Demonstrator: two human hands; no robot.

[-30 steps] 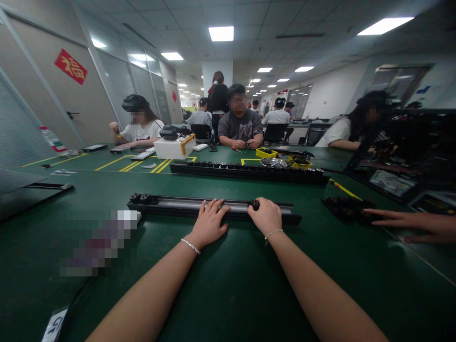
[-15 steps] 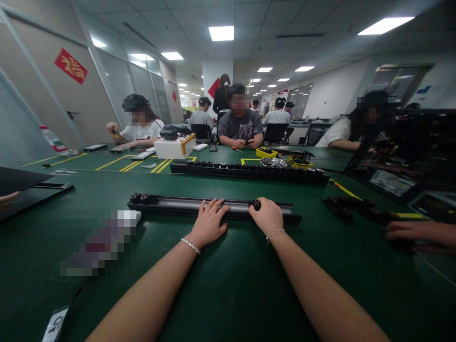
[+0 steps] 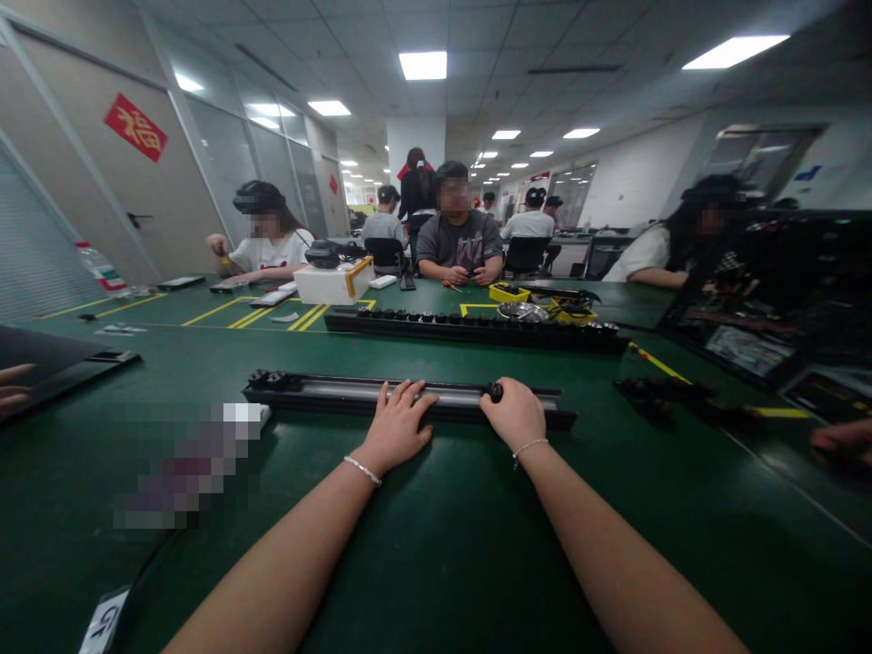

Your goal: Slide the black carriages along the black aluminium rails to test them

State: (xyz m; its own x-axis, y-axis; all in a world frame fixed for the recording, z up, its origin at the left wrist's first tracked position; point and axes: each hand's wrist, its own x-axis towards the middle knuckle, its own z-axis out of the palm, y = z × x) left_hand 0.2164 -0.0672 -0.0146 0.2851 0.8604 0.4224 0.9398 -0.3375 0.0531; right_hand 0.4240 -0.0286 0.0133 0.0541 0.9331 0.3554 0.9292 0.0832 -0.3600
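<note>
A long black rail (image 3: 333,386) with a pale inner channel lies crosswise in front of me. At its left end sit several small black parts (image 3: 267,378). My left hand (image 3: 401,422) rests on the middle of the rail, palm down, with its fingers spread. Farther right, my right hand (image 3: 514,413) has its fingers closed around a small black part (image 3: 496,391) at the channel; most of that part is hidden by the hand, so its exact kind does not show.
Beyond lies a second black rail (image 3: 477,329) lined with small black parts. Loose black parts (image 3: 647,400) lie to the right, near a co-worker's hand (image 3: 845,443). A blurred-out object (image 3: 197,463) with a cable is at left. Yellow trays (image 3: 510,292) stand farther back.
My right hand has shifted slightly right along the rail with the black part. My left hand has barely moved. The co-worker's hand at right has drawn back to the right.
</note>
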